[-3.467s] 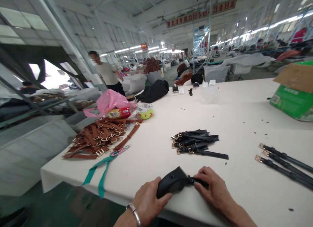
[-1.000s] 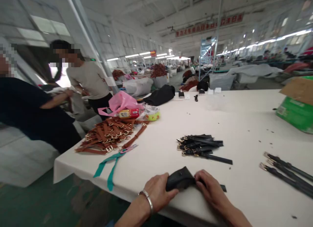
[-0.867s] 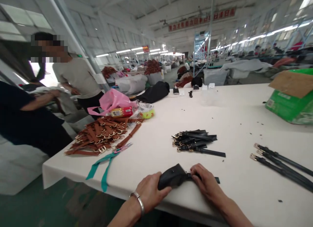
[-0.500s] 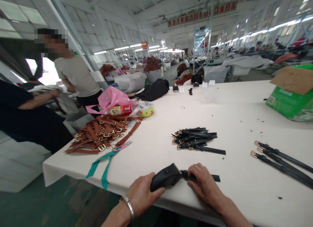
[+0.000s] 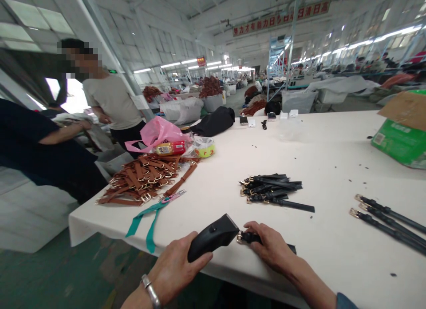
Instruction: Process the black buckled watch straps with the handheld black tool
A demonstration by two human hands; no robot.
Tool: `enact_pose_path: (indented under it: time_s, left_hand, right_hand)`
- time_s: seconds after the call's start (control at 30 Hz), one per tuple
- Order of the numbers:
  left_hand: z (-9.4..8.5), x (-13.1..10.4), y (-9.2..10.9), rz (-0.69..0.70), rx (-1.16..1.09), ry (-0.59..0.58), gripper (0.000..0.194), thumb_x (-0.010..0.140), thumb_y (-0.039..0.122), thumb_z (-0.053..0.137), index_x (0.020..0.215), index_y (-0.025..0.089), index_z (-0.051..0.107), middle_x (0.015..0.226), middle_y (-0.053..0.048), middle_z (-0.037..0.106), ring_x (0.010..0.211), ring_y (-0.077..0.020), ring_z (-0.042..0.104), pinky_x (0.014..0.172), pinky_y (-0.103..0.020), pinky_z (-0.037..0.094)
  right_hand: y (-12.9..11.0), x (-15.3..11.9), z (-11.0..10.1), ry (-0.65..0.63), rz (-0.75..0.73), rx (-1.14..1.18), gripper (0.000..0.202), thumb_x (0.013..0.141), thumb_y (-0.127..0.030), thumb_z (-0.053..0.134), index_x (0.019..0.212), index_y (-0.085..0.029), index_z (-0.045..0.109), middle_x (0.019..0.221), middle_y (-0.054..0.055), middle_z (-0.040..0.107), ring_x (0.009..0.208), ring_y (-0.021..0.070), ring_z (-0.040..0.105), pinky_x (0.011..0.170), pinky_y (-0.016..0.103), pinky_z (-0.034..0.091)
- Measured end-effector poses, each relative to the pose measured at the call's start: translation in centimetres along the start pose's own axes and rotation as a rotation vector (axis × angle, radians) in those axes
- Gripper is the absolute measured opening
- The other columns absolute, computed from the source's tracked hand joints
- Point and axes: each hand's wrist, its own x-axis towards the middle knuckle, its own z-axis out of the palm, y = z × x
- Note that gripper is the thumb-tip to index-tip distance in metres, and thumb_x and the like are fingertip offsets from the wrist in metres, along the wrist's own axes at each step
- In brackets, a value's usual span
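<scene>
My left hand (image 5: 179, 260), with a silver bracelet at the wrist, is wrapped round a black handheld clipper-like tool (image 5: 213, 238). The tool's wide end points right, close to the gold buckle of a short black strap (image 5: 248, 238). My right hand (image 5: 268, 244) holds that strap down on the white table (image 5: 213, 180) near its front edge; the strap's cut end shows to the right of the hand. Beyond my hands lies a pile of black buckled straps (image 5: 274, 188). Longer black straps (image 5: 389, 222) lie at the right.
Brown buckled straps (image 5: 140, 178) are heaped at the left, beside scissors (image 5: 173, 196) with a teal ribbon (image 5: 144, 219). Behind them lie a pink bag (image 5: 159, 131) and black cloth (image 5: 214, 121). A green box (image 5: 401, 140) stands right. Two people stand at the left.
The tool in my left hand has moved left and tilted up, away from the strap. My right hand and the strap have shifted slightly left, and the buckle now shows. The view has shifted slightly.
</scene>
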Motion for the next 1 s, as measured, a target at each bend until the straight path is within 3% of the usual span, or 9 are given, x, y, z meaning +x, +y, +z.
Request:
enact_pose_path:
  time_s: [0.13, 0.3, 0.5, 0.6, 0.8, 0.9, 1.0]
  left_hand:
    - [0.8, 0.3, 0.2, 0.035, 0.042, -0.025, 0.028, 0.071, 0.049, 0.048, 0.080, 0.023, 0.055, 0.069, 0.001, 0.062, 0.063, -0.0152, 0.056, 0.053, -0.021, 0.033]
    - [1.8, 2.0, 2.0, 0.095, 0.171, -0.048, 0.033, 0.069, 0.052, 0.048, 0.085, 0.024, 0.055, 0.075, -0.002, 0.063, 0.070, -0.0186, 0.058, 0.056, -0.023, 0.035]
    - [2.3, 4.0, 3.4, 0.133, 0.244, -0.083, 0.035, 0.069, 0.052, 0.047, 0.086, 0.023, 0.056, 0.079, -0.005, 0.064, 0.072, -0.0205, 0.058, 0.057, -0.026, 0.038]
    - [2.3, 4.8, 3.5, 0.135, 0.227, -0.098, 0.036, 0.070, 0.052, 0.046, 0.086, 0.022, 0.057, 0.081, -0.005, 0.064, 0.073, -0.0195, 0.059, 0.056, -0.025, 0.038]
    - [0.6, 5.2, 4.1, 0.140, 0.307, -0.111, 0.035, 0.071, 0.052, 0.043, 0.085, 0.022, 0.057, 0.079, -0.005, 0.064, 0.071, -0.0194, 0.059, 0.057, -0.025, 0.039]
    - [-0.9, 4.6, 5.2, 0.218, 0.405, -0.113, 0.032, 0.071, 0.050, 0.043, 0.085, 0.024, 0.055, 0.077, -0.004, 0.064, 0.071, -0.0216, 0.059, 0.059, -0.029, 0.041]
    - [-1.2, 4.1, 6.7, 0.303, 0.494, -0.135, 0.031, 0.069, 0.047, 0.048, 0.087, 0.023, 0.055, 0.078, -0.006, 0.065, 0.075, -0.0256, 0.060, 0.064, -0.035, 0.045]
  right_hand:
    - [0.7, -0.9, 0.5, 0.019, 0.008, -0.095, 0.060, 0.066, -0.004, 0.045, 0.121, -0.028, 0.039, 0.102, 0.003, 0.056, 0.095, 0.0188, 0.049, 0.082, 0.028, 0.035]
    - [1.3, -1.8, 0.4, 0.111, -0.061, -0.117, 0.058, 0.070, -0.007, 0.047, 0.125, -0.024, 0.036, 0.106, 0.005, 0.054, 0.096, 0.0196, 0.046, 0.084, 0.031, 0.035]
    - [2.0, -2.9, -0.5, 0.267, 0.048, -0.272, 0.019, 0.073, -0.028, 0.056, 0.091, -0.025, 0.060, 0.093, 0.004, 0.056, 0.089, 0.0217, 0.046, 0.077, 0.035, 0.034]
    - [2.3, -3.2, -0.4, 0.287, 0.058, -0.268, 0.015, 0.075, -0.030, 0.055, 0.087, -0.026, 0.062, 0.084, 0.003, 0.055, 0.083, 0.0202, 0.046, 0.074, 0.033, 0.034]
    - [2.2, -3.2, -0.4, 0.281, 0.040, -0.199, 0.016, 0.073, -0.026, 0.056, 0.087, -0.024, 0.063, 0.081, 0.004, 0.054, 0.080, 0.0197, 0.046, 0.071, 0.032, 0.035]
    - [2.3, -3.0, -0.5, 0.287, 0.058, -0.187, 0.015, 0.073, -0.027, 0.057, 0.086, -0.024, 0.063, 0.080, 0.003, 0.054, 0.080, 0.0197, 0.046, 0.071, 0.032, 0.036]
    - [2.8, -3.1, -0.2, 0.277, 0.041, -0.187, 0.013, 0.073, -0.028, 0.056, 0.085, -0.026, 0.062, 0.080, 0.003, 0.055, 0.082, 0.0200, 0.048, 0.072, 0.033, 0.038]
